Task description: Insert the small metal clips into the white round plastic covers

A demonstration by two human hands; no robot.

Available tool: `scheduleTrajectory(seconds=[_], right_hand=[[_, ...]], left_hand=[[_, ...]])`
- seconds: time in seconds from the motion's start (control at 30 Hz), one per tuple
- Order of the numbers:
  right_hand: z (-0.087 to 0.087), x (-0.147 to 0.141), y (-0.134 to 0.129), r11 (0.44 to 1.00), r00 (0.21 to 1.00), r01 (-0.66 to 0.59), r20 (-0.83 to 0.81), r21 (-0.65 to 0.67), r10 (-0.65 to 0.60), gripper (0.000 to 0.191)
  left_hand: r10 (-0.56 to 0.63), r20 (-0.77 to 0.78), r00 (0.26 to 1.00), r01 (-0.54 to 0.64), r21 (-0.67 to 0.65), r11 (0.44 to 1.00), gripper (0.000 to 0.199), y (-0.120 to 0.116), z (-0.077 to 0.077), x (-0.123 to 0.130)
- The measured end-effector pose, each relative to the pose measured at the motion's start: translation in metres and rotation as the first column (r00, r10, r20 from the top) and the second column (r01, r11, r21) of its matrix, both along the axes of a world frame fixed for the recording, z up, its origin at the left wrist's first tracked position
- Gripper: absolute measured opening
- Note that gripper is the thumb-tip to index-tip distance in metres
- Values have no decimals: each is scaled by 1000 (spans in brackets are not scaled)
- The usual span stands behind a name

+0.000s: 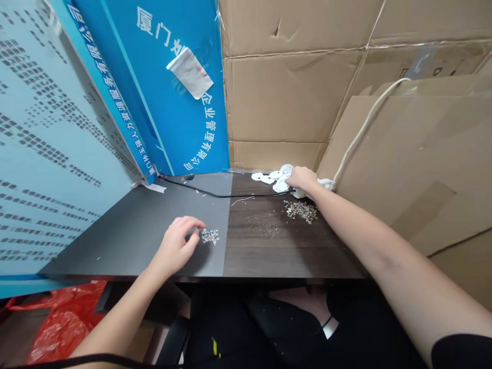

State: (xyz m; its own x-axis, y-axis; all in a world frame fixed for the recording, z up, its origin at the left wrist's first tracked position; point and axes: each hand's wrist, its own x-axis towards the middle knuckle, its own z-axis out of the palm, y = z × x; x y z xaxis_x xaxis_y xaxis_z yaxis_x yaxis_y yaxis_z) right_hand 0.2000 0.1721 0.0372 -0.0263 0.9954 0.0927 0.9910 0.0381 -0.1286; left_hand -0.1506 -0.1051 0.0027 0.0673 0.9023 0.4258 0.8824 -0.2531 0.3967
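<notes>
My left hand (179, 243) hovers low over the grey part of the desk, fingers curved and thumb apart, holding nothing. Just beside its fingertips lies a small pile of shiny metal pieces (210, 236), too small to name. At the far side of the desk, my right hand (303, 178) reaches down with its fingers drawn together on a white disc (281, 185). More flat white round pieces (266, 179) spread to the left of that hand. Below the right wrist sits a larger heap of small metal pieces (301, 210).
A black cable (215, 195) runs along the back of the desk (134, 230) to a white power strip (326, 183) with a white cord (365, 123). Blue panels (184, 118) and cardboard (284, 97) wall in the back and sides. A red plastic bag (67, 318) lies below left.
</notes>
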Motion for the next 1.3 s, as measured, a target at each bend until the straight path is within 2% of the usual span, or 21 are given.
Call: scheduleTrajectory(seconds=[0.07, 0.13, 0.23, 0.3, 0.37, 0.43, 0.53, 0.6, 0.63, 0.7, 0.83, 0.9, 0.97, 1.1, 1.13, 1.2, 1.27, 1.3], right_hand=[[9, 3, 4, 1000, 998, 7, -54, -11, -7, 34], [19, 8, 5, 1000, 990, -27, -140, -15, 25, 27], [29, 10, -6, 997, 954, -77, -292, -1, 74, 20], [30, 6, -25, 981, 909, -189, -384, -35, 161, 21], [26, -1, -51, 914, 837, -366, -491, -173, 242, 24], [18, -8, -79, 825, 804, -458, -549, -330, 227, 24], [4, -17, -114, 770, 743, -531, -632, -354, 222, 27], [-6, -19, -128, 747, 692, -588, -671, -311, 266, 27], [-10, -19, -133, 752, 684, -588, -679, -297, 266, 27], [-18, -18, -137, 779, 707, -550, -665, -302, 242, 26], [-27, -10, -139, 833, 787, -462, -573, -303, 228, 27], [-29, -5, -141, 855, 825, -439, -501, -276, 262, 28], [-30, 0, -145, 870, 833, -442, -459, -218, 308, 30], [-34, 7, -156, 849, 783, -518, -456, -102, 423, 75], [-35, 7, -159, 846, 782, -527, -433, -79, 447, 77], [-38, 4, -164, 853, 798, -521, -375, -36, 471, 62], [-41, 1, -168, 877, 828, -481, -334, -12, 450, 48], [-42, -1, -170, 897, 850, -442, -321, -5, 417, 49]], left_hand=[[-88, -159, 983, 84, -35, 996, 27, -20, -1, 2], [-116, -273, 955, 110, -37, 993, 31, -34, -7, 8], [-101, -345, 933, 101, -18, 995, 39, -41, -18, 19], [-96, -375, 922, 102, -4, 995, 38, -41, -23, 24], [-89, -420, 903, 108, 20, 994, 37, -41, -27, 24], [-95, -472, 877, 137, 55, 989, 39, -42, -30, 22], [-164, -530, 832, 259, 109, 960, 47, -47, -32, 17], [-229, -531, 816, 353, 143, 925, 39, -52, -33, 17], [-257, -516, 817, 386, 160, 908, 30, -54, -33, 19], [-307, -459, 834, 430, 190, 883, 17, -59, -33, 23], [-397, -248, 884, 447, 195, 873, 11, -55, -27, 38], [-403, -112, 908, 416, 151, 897, 16, -40, -17, 50], [-383, -3, 924, 382, 76, 921, 19, -12, -1, 64], [-392, 157, 907, 399, -22, 916, 18, 68, 28, 97], [-383, 241, 892, 401, -31, 915, 19, 88, 30, 105], [-380, 423, 823, 430, -26, 903, 23, 121, 26, 119], [-356, 575, 737, 419, 26, 908, 26, 139, 14, 129], [-330, 626, 707, 391, 44, 920, 27, 143, 6, 132]])
